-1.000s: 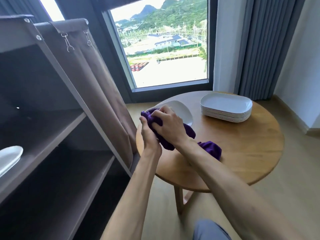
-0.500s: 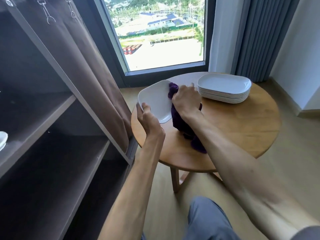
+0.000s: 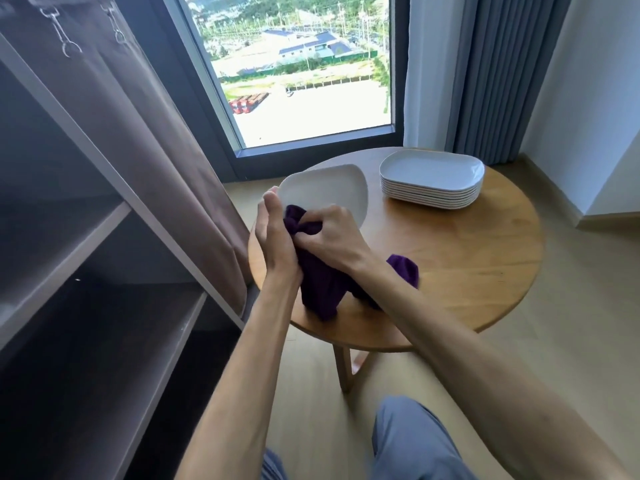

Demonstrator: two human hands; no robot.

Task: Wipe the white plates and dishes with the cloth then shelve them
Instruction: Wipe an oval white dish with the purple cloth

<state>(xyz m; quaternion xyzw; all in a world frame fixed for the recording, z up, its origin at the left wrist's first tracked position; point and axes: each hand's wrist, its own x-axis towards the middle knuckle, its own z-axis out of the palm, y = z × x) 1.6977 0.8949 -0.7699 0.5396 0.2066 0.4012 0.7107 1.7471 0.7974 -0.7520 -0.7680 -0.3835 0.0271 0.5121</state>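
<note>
At the left stands a dark open shelf unit (image 3: 104, 271) with pale board edges, and a brown fabric cover (image 3: 145, 126) hangs beside it, pushed toward the window (image 3: 304, 71). Two metal clips (image 3: 69, 39) are fixed at the top of this cover.

Right of the shelf unit, over the near left edge of the round wooden table (image 3: 478, 265), the left hand (image 3: 277, 240) holds a white plate (image 3: 325, 192) by its lower left rim. The fingers go behind the plate and the thumb lies along the rim. The plate is tilted up, with its inner face toward the person. The right hand (image 3: 332, 237) is just beside the left one, almost touching it. Its fingers are curled around a bunch of the purple cloth (image 3: 322, 282) and press it against the lower part of the plate. The rest of the cloth hangs down under both hands and reaches the tabletop, and one end of it shows to the right of the right forearm.

Farther right, on the far side of the table, lies a stack of white plates (image 3: 433, 178), well apart from the hands. Behind it hang a white and a grey curtain (image 3: 491, 71). At the bottom the person's knees in blue-grey trousers (image 3: 412, 445) are visible
</note>
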